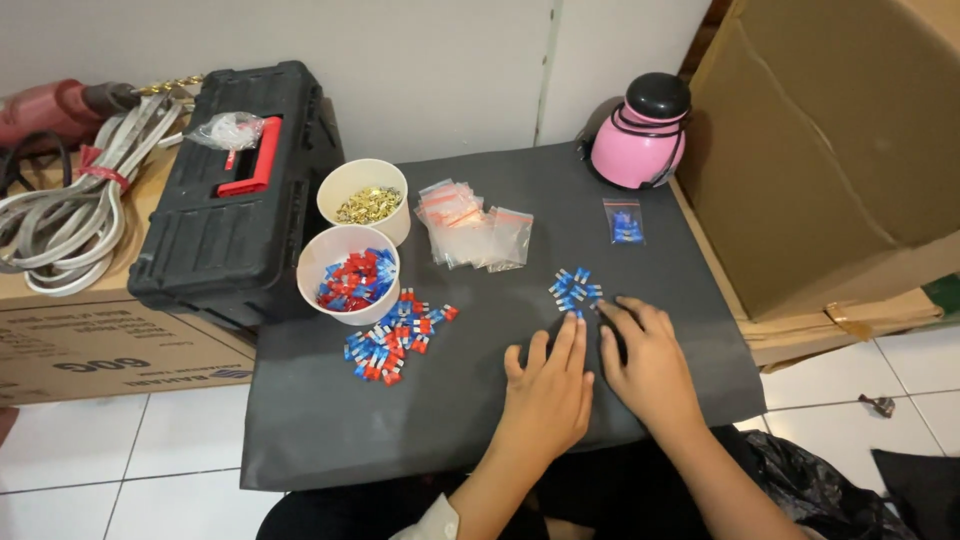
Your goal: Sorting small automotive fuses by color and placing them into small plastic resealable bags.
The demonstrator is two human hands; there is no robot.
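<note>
Small blue plastic connectors lie clustered on the dark grey mat, just beyond both hands; individual axes are too small to tell. Left hand and right hand rest flat, fingers spread, holding nothing. Sliding pieces singly with fingertips would best keep the cluster together.

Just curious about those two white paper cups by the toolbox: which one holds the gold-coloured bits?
The farther white paper cup, next to the black plastic toolbox, holds shiny gold pieces. The nearer white paper cup holds red and blue connectors instead.
</note>
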